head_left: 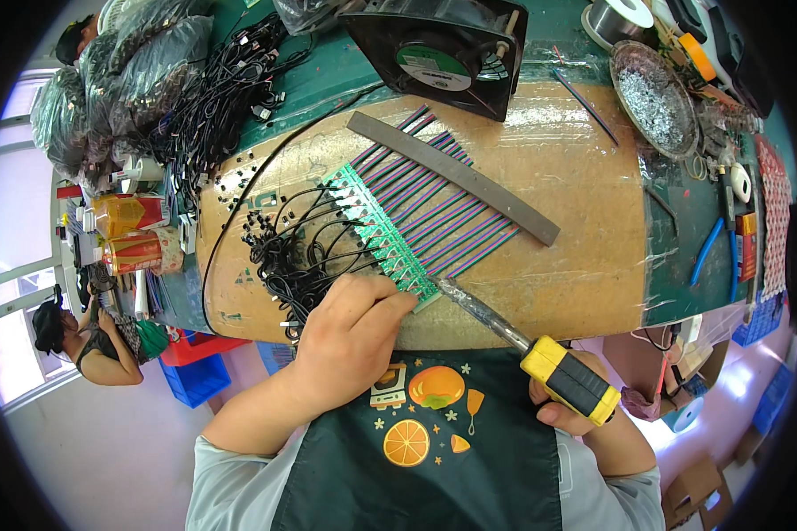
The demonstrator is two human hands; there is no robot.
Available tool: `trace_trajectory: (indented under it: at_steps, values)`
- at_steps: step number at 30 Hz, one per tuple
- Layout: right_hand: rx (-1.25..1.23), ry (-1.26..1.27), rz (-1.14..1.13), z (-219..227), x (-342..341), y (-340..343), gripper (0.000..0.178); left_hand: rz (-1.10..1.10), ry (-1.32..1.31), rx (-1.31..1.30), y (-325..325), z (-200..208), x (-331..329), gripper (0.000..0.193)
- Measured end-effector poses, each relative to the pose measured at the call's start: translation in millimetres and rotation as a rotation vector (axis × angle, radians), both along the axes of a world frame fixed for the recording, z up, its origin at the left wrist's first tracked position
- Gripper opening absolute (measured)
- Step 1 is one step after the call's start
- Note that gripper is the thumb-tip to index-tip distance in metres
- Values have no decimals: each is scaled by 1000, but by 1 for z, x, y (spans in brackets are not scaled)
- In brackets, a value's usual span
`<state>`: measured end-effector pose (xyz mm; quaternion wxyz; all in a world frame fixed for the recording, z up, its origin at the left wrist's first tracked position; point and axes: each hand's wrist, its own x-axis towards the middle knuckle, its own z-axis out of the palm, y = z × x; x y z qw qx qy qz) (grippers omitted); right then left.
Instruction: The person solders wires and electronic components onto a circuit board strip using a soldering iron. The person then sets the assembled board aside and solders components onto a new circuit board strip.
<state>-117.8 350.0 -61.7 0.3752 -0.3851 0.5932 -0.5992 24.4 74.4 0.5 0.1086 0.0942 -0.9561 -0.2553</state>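
- My right grip [561, 417] is closed around the yellow-and-black handle of a soldering iron [571, 380], which slants up and left from my hand.
- The iron's metal tip meets the lower end of a green circuit board strip [378, 223], close to my other fingertips.
- My left grip [350, 327] is curled, thumb and fingertips together, at that same end; I cannot tell what is pinched between them.
- The strip lies diagonally across the middle of a brown, shiny surface [593, 252], its row of repeated sections marked with pale pads.
- Black cables [297, 288] fan into its left edge, their loose ends bunched in a tangle.
- Striped multicoloured ribbon wires [443, 234] run from its right edge, side by side.
- A flat grey bar [456, 177] lies slantwise across those wires.
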Motion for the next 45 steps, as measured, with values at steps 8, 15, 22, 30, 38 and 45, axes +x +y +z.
trace_trajectory:
  at_steps: [8, 15, 22, 30, 38, 45]
  values:
    - [6, 91, 85, -12, -3, 14, 48, -22, 4, -17, -1, -1, -2, 30]
    - [103, -21, 50, -13, 3, 21, 41, -24, -15, 38, -4, -1, -2, 30]
    - [77, 49, 32, -19, 5, 22, 40, -30, -5, 15, -3, -3, -2, 30]
    - [132, -33, 22, -18, 8, 24, 40, -34, -32, 19, -3, 0, -3, 29]
    - [67, 81, 34, -18, 4, 17, 38, -32, -34, 22, -3, -1, -3, 28]
    - [118, 79, 45, -13, 5, 19, 34, -38, -33, 30, -4, -1, -3, 28]
